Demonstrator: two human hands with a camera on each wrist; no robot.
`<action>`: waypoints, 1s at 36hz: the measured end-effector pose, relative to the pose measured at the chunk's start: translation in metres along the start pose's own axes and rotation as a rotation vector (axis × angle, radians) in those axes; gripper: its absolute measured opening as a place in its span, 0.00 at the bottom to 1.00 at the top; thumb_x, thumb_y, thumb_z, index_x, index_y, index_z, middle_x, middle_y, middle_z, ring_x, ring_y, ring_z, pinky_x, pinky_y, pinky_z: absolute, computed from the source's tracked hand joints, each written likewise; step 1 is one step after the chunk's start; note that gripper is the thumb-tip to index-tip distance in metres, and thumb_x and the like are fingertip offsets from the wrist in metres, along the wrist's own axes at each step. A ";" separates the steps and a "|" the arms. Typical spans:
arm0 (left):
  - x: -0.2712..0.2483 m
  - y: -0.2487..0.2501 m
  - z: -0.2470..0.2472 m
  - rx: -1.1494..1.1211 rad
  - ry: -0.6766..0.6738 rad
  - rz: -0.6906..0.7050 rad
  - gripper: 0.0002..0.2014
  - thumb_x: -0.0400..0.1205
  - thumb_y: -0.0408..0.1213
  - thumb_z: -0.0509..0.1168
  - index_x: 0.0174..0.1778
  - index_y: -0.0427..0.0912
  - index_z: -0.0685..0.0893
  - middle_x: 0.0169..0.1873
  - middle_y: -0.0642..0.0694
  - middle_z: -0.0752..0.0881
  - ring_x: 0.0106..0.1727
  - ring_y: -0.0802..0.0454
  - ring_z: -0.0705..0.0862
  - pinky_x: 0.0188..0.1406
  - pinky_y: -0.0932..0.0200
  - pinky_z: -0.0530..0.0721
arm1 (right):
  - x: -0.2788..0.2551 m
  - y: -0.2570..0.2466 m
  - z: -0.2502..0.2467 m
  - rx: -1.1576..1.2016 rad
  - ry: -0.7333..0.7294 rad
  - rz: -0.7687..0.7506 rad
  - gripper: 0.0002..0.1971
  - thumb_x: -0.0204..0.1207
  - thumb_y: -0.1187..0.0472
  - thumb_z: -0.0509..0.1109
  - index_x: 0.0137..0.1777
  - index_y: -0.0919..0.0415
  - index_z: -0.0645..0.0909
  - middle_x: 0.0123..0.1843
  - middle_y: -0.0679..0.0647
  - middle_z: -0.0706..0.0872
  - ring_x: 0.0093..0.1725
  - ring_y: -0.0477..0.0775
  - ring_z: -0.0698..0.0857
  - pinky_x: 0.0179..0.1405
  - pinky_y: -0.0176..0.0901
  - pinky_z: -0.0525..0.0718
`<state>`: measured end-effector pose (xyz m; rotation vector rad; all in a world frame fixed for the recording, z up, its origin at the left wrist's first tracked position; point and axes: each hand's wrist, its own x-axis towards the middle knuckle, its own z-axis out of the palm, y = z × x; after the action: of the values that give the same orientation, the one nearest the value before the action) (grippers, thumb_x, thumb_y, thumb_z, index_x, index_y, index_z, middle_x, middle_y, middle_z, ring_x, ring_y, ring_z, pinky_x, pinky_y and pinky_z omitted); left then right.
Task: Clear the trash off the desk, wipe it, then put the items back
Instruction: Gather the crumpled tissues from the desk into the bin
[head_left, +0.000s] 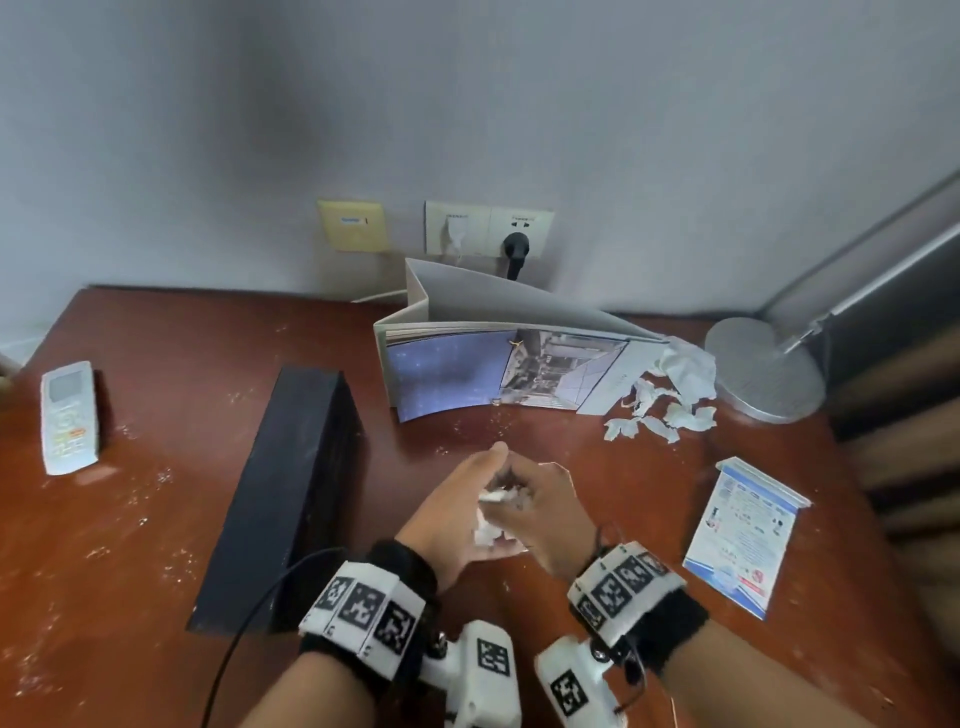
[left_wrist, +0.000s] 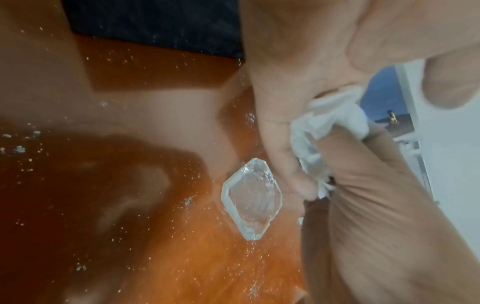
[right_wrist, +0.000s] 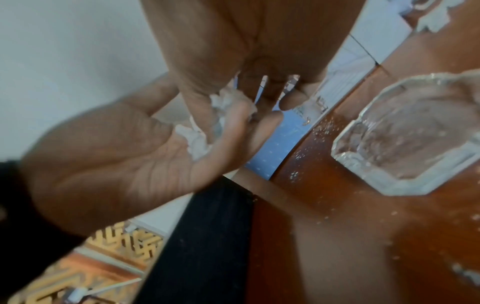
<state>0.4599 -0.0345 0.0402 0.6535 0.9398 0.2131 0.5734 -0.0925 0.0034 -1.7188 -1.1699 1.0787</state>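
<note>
Above the middle of the red-brown desk (head_left: 156, 545) my two hands meet. My left hand (head_left: 467, 499) lies palm up, fingers curling round a wad of white paper scraps (head_left: 491, 525). My right hand (head_left: 535, 499) comes from the right and pinches the same wad (right_wrist: 200, 133) with thumb and fingers. In the left wrist view the scraps (left_wrist: 332, 123) are squeezed between both hands. More torn white paper (head_left: 665, 405) lies at the back right by the lamp base. White crumbs are scattered over the desk. A clear glass ashtray (left_wrist: 252, 201) sits on the desk under the hands.
A long black box (head_left: 285, 493) lies left of the hands, and a white remote (head_left: 69, 418) is at the far left. An open album (head_left: 498, 369) stands at the back, a silver lamp base (head_left: 763, 369) at the back right, and a printed leaflet (head_left: 743, 535) lies on the right.
</note>
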 end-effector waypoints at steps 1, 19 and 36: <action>0.002 -0.002 0.003 0.019 0.018 0.005 0.12 0.85 0.48 0.60 0.60 0.48 0.81 0.52 0.47 0.86 0.46 0.53 0.87 0.45 0.49 0.86 | -0.001 0.001 -0.001 -0.033 -0.007 -0.006 0.09 0.64 0.54 0.71 0.46 0.48 0.83 0.43 0.46 0.86 0.45 0.51 0.86 0.47 0.61 0.85; 0.040 -0.007 0.044 0.542 0.106 0.162 0.04 0.79 0.32 0.69 0.43 0.45 0.80 0.34 0.45 0.84 0.18 0.57 0.76 0.17 0.64 0.72 | 0.007 0.100 -0.201 -0.553 0.338 0.523 0.29 0.72 0.56 0.75 0.74 0.48 0.72 0.74 0.60 0.69 0.68 0.59 0.76 0.65 0.49 0.76; 0.083 -0.024 0.076 0.578 0.116 0.134 0.08 0.78 0.42 0.72 0.49 0.45 0.83 0.49 0.41 0.85 0.33 0.57 0.84 0.26 0.69 0.79 | 0.095 0.133 -0.204 -0.694 0.192 0.719 0.35 0.73 0.29 0.59 0.79 0.33 0.55 0.83 0.55 0.47 0.80 0.66 0.53 0.71 0.67 0.67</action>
<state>0.5675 -0.0490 0.0008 1.2494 1.0776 0.0952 0.8226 -0.0662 -0.0703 -2.8600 -0.8563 0.9029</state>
